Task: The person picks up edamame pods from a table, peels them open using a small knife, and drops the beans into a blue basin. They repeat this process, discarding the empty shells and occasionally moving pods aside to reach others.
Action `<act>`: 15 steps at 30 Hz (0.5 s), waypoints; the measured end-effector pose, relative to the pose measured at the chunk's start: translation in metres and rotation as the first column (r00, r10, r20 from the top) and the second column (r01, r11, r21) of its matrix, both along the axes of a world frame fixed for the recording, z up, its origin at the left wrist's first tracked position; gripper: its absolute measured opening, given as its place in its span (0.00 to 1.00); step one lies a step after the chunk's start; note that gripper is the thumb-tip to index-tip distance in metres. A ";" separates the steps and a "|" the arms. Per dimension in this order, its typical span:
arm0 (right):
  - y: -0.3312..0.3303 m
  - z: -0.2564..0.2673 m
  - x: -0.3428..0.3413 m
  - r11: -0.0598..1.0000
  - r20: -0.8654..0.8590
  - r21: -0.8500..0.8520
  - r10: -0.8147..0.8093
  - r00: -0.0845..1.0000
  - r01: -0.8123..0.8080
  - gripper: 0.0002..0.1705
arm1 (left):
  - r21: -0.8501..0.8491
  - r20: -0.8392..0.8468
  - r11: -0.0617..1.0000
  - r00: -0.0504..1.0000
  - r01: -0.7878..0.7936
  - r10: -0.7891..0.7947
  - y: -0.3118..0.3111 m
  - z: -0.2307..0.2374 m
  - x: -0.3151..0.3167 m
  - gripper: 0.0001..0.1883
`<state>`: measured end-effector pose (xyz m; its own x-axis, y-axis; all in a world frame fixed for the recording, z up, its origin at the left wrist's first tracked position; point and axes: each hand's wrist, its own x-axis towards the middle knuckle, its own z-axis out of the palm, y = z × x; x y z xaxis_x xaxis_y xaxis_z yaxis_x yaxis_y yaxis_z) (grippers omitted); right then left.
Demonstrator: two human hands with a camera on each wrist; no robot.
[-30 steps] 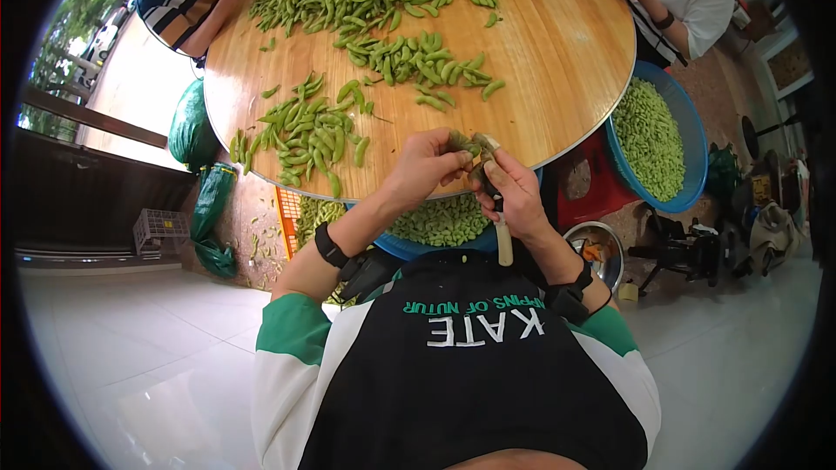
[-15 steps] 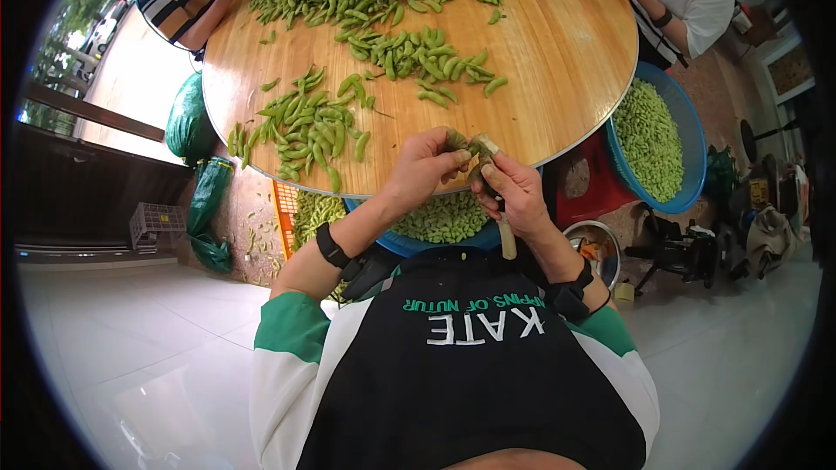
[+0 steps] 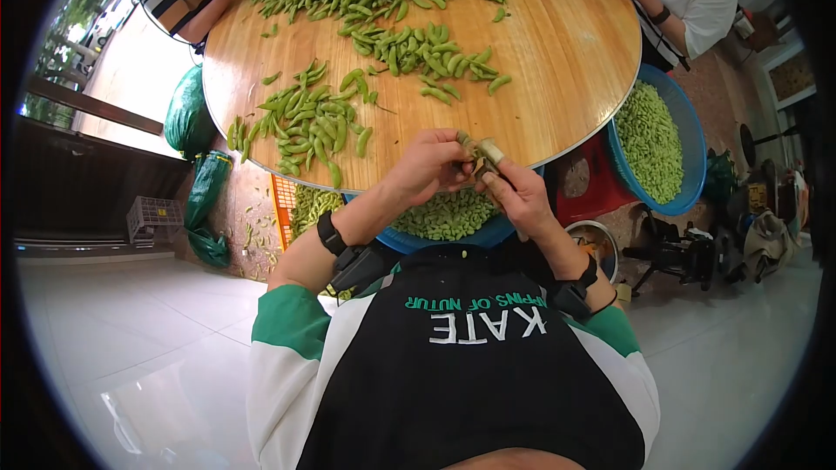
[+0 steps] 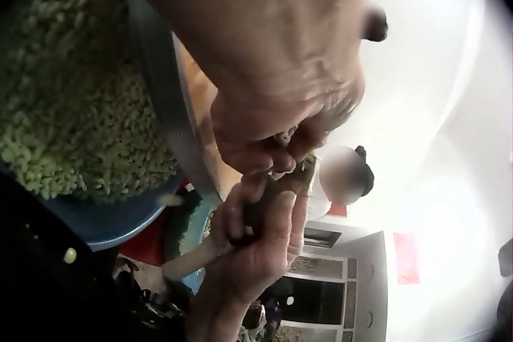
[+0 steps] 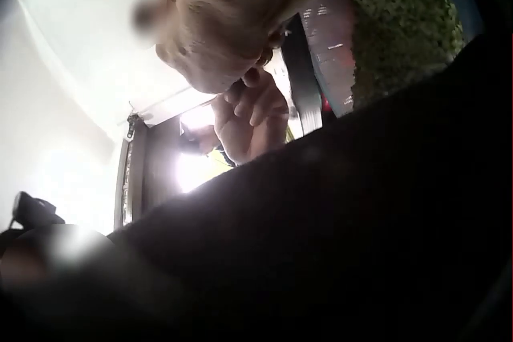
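- Right hand [image 3: 522,198] is holding curled fingers round a pale-handled tool [image 4: 192,260] beside the round wooden table [image 3: 557,61].
- Left hand [image 3: 428,167] is keeping fingers curled, contents hidden.
- Tool is probably handling light, stiff; grip its handle.

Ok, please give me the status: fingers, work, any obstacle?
Right fingers curled round pale handle. Left fingers curled close by, grip unclear. Shelled beans in basin below. No obstruction seen.

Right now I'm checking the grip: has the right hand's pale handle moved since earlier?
Yes: in the head view, the pale handle now ends closer to the table.
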<state>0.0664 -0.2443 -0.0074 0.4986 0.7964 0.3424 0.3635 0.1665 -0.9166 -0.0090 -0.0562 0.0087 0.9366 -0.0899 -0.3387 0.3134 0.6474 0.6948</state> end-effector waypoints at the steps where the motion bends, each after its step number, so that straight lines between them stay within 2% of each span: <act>1: -0.003 0.004 -0.004 0.991 -0.441 -0.117 0.012 0.897 -0.071 0.20 | 0.074 0.005 0.997 1.000 -0.029 0.028 -0.002 0.000 0.000 0.04; 2: -0.004 0.003 -0.006 0.990 -0.442 -0.118 0.015 0.897 -0.075 0.20 | 0.073 0.004 0.997 0.999 -0.033 0.032 -0.002 0.002 -0.003 0.04; 3: -0.004 0.002 -0.007 0.994 -0.481 -0.100 -0.021 0.877 -0.031 0.20 | 0.431 0.069 0.901 0.997 -0.047 0.019 -0.003 0.006 -0.006 0.04; 4: -0.004 0.001 -0.006 0.996 -0.518 -0.083 -0.057 0.854 0.017 0.20 | 0.729 0.124 0.680 0.992 -0.078 -0.019 -0.002 0.012 -0.008 0.05; 5: -0.005 0.001 -0.004 0.997 -0.518 -0.080 -0.057 0.854 0.018 0.20 | 0.731 0.124 0.678 0.992 -0.077 -0.021 0.001 0.021 -0.015 0.05; 6: -0.008 -0.001 -0.001 0.997 -0.561 -0.054 -0.073 0.825 0.052 0.19 | 0.897 0.201 0.436 0.949 -0.078 -0.243 0.009 0.033 -0.025 0.05; 7: -0.011 -0.001 0.002 0.996 -0.603 -0.029 -0.087 0.793 0.087 0.19 | 0.977 0.200 0.162 0.862 -0.140 -0.466 0.018 0.045 -0.033 0.06; 8: -0.013 -0.002 0.004 0.996 -0.605 -0.028 -0.088 0.792 0.089 0.19 | 0.977 0.198 0.161 0.861 -0.138 -0.468 0.026 0.055 -0.038 0.06; 10: -0.012 -0.002 0.008 0.997 -0.608 -0.008 -0.063 0.791 0.074 0.20 | 0.996 -0.091 -0.065 0.798 0.065 -0.596 0.043 0.070 -0.044 0.08; 11: -0.010 0.000 0.009 0.997 -0.607 -0.004 -0.060 0.792 0.072 0.20 | 0.996 -0.091 -0.068 0.799 0.063 -0.594 0.050 0.067 -0.040 0.08; 12: -0.005 0.004 0.009 0.996 -0.612 0.014 -0.065 0.788 0.093 0.19 | 0.960 -0.004 -0.252 0.894 -0.122 -0.448 0.060 0.060 -0.033 0.08; 13: -0.002 0.006 0.010 0.993 -0.616 0.031 -0.071 0.784 0.114 0.19 | 0.855 0.125 -0.449 0.942 -0.262 -0.311 0.067 0.056 -0.025 0.09; 14: 0.001 0.006 0.010 0.993 -0.613 0.034 -0.068 0.787 0.112 0.19 | 0.852 0.129 -0.451 0.942 -0.265 -0.310 0.072 0.053 -0.014 0.09; 15: 0.005 0.004 0.011 0.993 -0.603 0.021 -0.079 0.794 0.115 0.19 | 0.717 0.274 -0.585 0.925 -0.378 -0.262 0.074 0.053 -0.001 0.09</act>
<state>0.0776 -0.2394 -0.0031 0.6915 0.7223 -0.0107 -0.2400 0.2158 -0.9465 -0.0096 0.0176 0.0617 0.9101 0.0667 0.4090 0.0258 -0.9942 0.1047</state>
